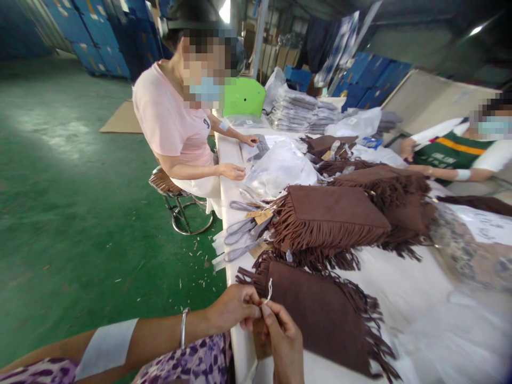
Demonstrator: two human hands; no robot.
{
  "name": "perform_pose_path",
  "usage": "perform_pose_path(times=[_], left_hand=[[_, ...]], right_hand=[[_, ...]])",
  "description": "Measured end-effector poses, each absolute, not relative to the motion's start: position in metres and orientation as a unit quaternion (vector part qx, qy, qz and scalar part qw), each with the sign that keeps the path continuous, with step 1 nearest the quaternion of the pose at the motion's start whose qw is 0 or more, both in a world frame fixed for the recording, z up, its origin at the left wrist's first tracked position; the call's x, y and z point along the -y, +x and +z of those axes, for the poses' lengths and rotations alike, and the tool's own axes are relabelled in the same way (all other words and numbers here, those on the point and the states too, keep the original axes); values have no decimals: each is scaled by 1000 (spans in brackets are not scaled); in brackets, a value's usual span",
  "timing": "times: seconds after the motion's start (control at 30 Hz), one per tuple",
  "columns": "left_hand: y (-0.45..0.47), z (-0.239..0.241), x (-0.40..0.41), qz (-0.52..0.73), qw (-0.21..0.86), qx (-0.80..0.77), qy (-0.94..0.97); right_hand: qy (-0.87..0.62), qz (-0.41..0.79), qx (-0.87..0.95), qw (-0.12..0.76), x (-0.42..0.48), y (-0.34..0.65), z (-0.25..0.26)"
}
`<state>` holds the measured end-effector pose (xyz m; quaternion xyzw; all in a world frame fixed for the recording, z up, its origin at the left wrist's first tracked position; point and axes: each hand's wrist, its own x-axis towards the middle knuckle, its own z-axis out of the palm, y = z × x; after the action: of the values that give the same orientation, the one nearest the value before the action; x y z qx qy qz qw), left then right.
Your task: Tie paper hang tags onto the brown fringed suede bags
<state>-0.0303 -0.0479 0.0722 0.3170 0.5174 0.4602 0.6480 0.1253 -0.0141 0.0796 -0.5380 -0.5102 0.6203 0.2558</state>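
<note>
My left hand [236, 308] and my right hand [282, 336] meet at the table's near edge, both pinched on a thin white string [269, 292] that loops up between the fingertips. The string sits at the corner of a brown fringed suede bag [320, 314] lying flat in front of me. A brown paper tag [260, 341] shows below my fingers, partly hidden by them. A silver bangle is on my left wrist.
Further brown fringed bags [332, 213] pile up mid-table on the white table [234, 154]. Loose tags and grey straps [244, 232] lie at its left edge, clear plastic bags [280, 168] beyond. A person in pink [172, 122] sits on a stool left; another person [456, 152] sits right.
</note>
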Motion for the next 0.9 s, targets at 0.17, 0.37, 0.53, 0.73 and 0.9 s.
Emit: perform_pose_path(times=[0.17, 0.37, 0.53, 0.73, 0.9], left_hand=[[-32, 81, 44, 453, 638, -527, 332], [-32, 86, 44, 455, 651, -534, 289], [-30, 83, 45, 461, 654, -525, 290], [-28, 78, 46, 458, 644, -521, 321], [-28, 81, 47, 449, 624, -535, 350]], right_hand=[[-557, 533, 573, 279, 15, 133, 82], [-566, 502, 595, 272, 20, 130, 84], [-557, 576, 536, 266, 24, 127, 81], [-548, 589, 524, 281, 28, 126, 83], [-547, 596, 522, 271, 29, 127, 82]])
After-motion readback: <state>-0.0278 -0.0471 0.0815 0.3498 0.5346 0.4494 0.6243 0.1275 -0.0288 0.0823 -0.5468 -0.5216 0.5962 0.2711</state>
